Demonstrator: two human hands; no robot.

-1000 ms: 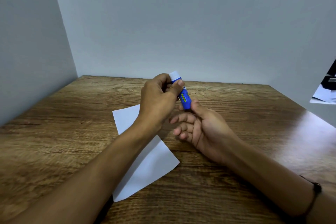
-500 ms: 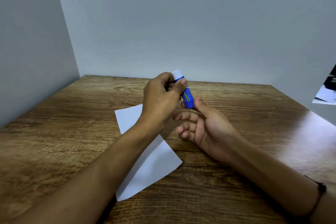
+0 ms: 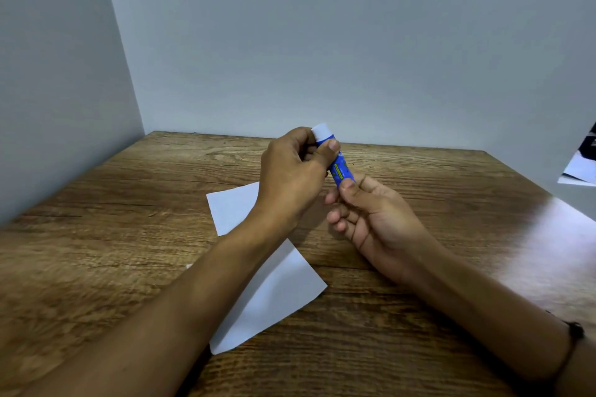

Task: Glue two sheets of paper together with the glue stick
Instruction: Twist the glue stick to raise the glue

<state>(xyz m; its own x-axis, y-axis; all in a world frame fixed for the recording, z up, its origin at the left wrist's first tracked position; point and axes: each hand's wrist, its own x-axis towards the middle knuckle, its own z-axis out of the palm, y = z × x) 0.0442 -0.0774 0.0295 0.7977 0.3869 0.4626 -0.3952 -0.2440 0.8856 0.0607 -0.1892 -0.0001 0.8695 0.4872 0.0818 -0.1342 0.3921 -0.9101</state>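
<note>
The person holds a blue glue stick (image 3: 341, 171) up in the air, above the far end of the white paper (image 3: 274, 284) that lies flat on the wooden table (image 3: 129, 251). The left hand (image 3: 292, 177) is curled tight around the top end, with the thumb pressed near the white cap (image 3: 322, 131). The right hand (image 3: 374, 216) pinches the bottom end with thumb and first finger, while its other fingers hang loose.

It looks like the cap is coming off. To do this well, the right hand should hold the tube steady while the left hand pulls the cap straight out along the tube, not sideways. A gentle twist may help if it sticks.

The tube is round, smooth and hard, so it could slip. The paper is thin, flat and bendy. Only one sheet can be seen clearly; the left arm covers part of it. The table is brown with wavy wood lines.
</note>
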